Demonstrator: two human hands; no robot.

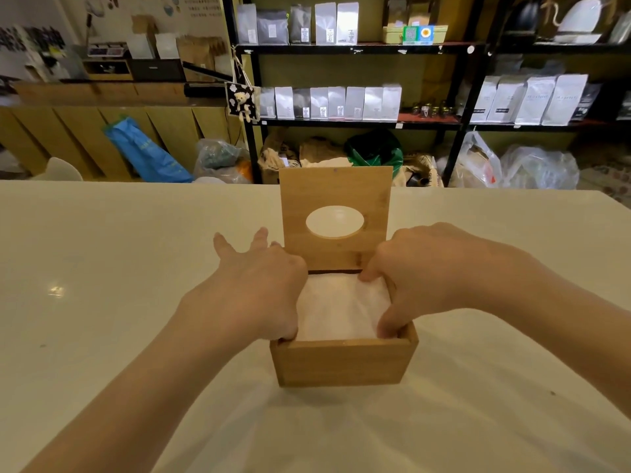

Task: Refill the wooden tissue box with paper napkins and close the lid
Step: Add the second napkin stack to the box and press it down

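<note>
A wooden tissue box (pixel 343 365) stands on the white table, its hinged lid (pixel 336 192) upright at the back, with an oval hole in it. A stack of white paper napkins (pixel 338 310) lies inside the box. My left hand (pixel 263 288) is at the box's left wall: the fingers stretch out straight over the table outside the box, and the thumb dips inside along the napkins' left edge. My right hand (pixel 416 278) curls over the right wall, with a fingertip at the napkins' far right corner and the thumb at their near right corner, pinching the stack.
The white table (pixel 119 302) stretches wide on both sides of the box. Beyond its far edge stand black shelves (pixel 358 47) with white and grey pouches, plastic bags on the floor, and a wooden counter (pixel 102 93) at the left.
</note>
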